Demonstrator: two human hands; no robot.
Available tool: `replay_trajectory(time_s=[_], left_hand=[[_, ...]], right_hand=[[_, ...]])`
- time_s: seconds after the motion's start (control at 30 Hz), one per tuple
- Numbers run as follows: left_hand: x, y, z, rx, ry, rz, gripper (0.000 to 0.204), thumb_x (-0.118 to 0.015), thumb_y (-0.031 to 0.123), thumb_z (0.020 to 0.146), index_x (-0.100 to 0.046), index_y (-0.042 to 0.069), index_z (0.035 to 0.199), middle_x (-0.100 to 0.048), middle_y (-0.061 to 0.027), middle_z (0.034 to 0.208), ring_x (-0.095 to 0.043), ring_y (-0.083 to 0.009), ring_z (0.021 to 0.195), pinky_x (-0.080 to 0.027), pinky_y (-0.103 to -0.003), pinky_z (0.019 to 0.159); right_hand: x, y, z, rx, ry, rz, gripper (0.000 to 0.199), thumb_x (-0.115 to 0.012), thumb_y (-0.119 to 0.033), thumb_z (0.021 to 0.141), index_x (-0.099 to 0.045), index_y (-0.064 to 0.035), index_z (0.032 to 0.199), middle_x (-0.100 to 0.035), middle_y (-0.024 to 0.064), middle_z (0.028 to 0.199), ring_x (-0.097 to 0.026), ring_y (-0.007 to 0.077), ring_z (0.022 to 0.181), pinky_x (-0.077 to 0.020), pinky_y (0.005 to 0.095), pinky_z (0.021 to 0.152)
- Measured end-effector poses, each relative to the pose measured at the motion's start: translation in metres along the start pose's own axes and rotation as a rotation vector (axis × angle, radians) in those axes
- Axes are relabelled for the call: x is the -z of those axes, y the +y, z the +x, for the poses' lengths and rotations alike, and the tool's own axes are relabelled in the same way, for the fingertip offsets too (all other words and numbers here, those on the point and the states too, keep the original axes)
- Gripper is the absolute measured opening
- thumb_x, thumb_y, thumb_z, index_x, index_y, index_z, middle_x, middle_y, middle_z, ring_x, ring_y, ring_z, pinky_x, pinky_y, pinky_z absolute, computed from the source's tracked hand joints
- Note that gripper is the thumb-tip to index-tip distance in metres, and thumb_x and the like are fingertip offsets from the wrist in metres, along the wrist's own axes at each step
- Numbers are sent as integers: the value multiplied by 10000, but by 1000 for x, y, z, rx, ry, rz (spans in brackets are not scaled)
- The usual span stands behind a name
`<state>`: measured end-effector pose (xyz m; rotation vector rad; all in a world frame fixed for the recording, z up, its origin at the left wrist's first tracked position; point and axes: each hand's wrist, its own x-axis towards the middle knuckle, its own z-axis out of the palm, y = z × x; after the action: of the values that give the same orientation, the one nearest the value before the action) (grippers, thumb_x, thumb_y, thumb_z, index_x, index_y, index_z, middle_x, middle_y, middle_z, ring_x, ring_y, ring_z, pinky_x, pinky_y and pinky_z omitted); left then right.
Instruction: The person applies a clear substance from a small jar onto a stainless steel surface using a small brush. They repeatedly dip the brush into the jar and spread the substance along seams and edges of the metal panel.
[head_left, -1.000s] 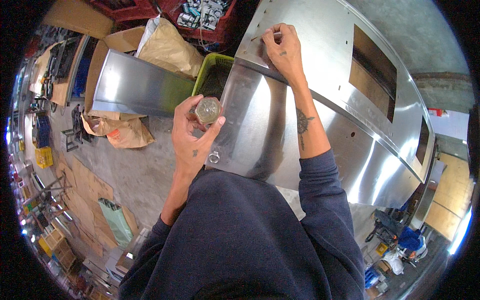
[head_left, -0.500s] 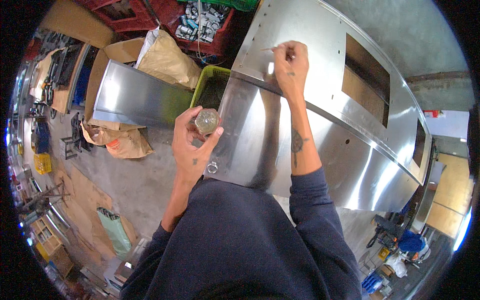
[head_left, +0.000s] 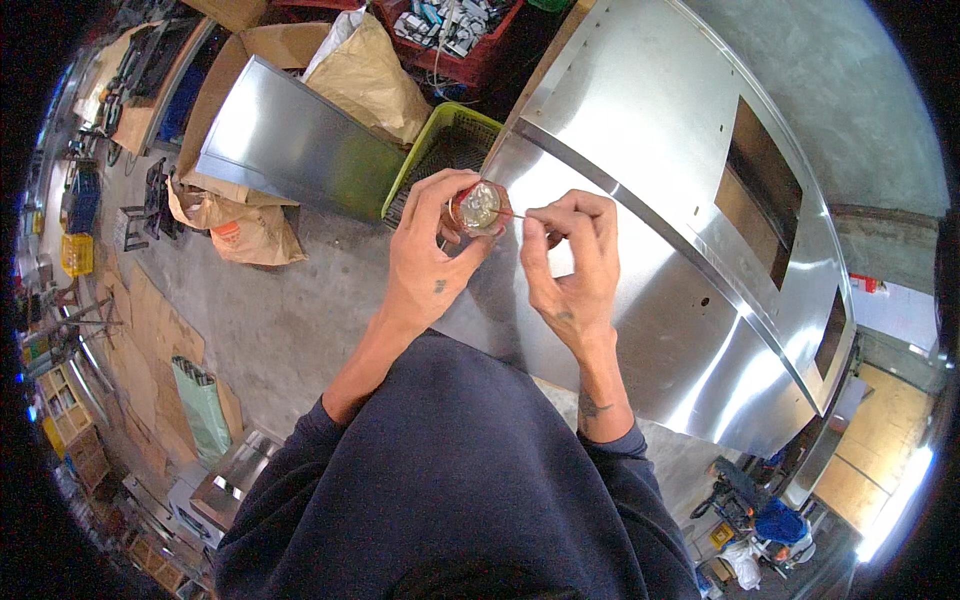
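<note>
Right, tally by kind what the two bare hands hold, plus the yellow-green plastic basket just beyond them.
Small round see-through jar, in the left hand: 1
Thin reddish stick, in the right hand: 1
Yellow-green plastic basket: 1
Total: 3

Left hand (head_left: 428, 258) curled; right hand (head_left: 582, 288) just beside it — pinched

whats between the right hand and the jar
In the head view, a thin stick, pinched in the right hand, bridges the gap to the jar; whether its tip dips inside is too small to tell.
</note>
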<state>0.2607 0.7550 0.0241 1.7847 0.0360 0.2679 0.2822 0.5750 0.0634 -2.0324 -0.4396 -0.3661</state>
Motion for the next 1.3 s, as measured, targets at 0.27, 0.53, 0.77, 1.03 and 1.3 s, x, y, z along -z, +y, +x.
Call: replay_trajectory(time_s=[0.27, 0.53, 0.77, 1.03, 1.3], left_hand=[[4, 8, -1, -136, 20, 99, 707, -865, -69, 794, -643, 127, 1436, -648, -83, 1476, -702, -248, 1189, -593, -327, 821], [6, 10, -2, -108, 23, 91, 685, -873, -59, 800, -650, 113, 1424, -650, -102, 1473, -704, -230, 1187, -596, -318, 833], [2, 8, -4, 28, 79, 61, 668, -914, 27, 836, -641, 115, 1439, -649, -91, 1444, -708, -204, 1150, -597, -308, 822], [5, 6, -7, 27, 39, 36, 643, -915, 67, 897, -610, 70, 1463, -619, -116, 1454, -710, -190, 1078, -604, -304, 815], [13, -7, -16, 80, 68, 29, 651, -923, 58, 886, -612, 65, 1458, -627, -120, 1441, -711, -187, 1068, -603, -301, 774]], right_hand=[[-17, 1, -2, 61, -37, -96, 220, -803, 17, 955, -756, -41, 1162, -575, 103, 1152, -622, 139, 838, -539, 279, 663], [-14, -4, 1, 74, -4, -86, 171, -782, 15, 970, -737, -32, 1128, -580, 106, 1134, -611, 134, 842, -541, 283, 670], [-5, 8, 25, 35, 163, 75, 115, -746, 7, 991, -669, 0, 1075, -614, 137, 1107, -631, 179, 870, -553, 309, 749], [-2, 141, 134, -178, 335, 158, 190, -628, -149, 1122, -600, 35, 1087, -709, 154, 963, -706, 189, 812, -550, 344, 748], [-9, 189, 164, -316, 205, 123, 281, -645, -213, 1110, -632, 66, 1141, -798, 178, 1041, -784, 197, 965, -601, 321, 882]])
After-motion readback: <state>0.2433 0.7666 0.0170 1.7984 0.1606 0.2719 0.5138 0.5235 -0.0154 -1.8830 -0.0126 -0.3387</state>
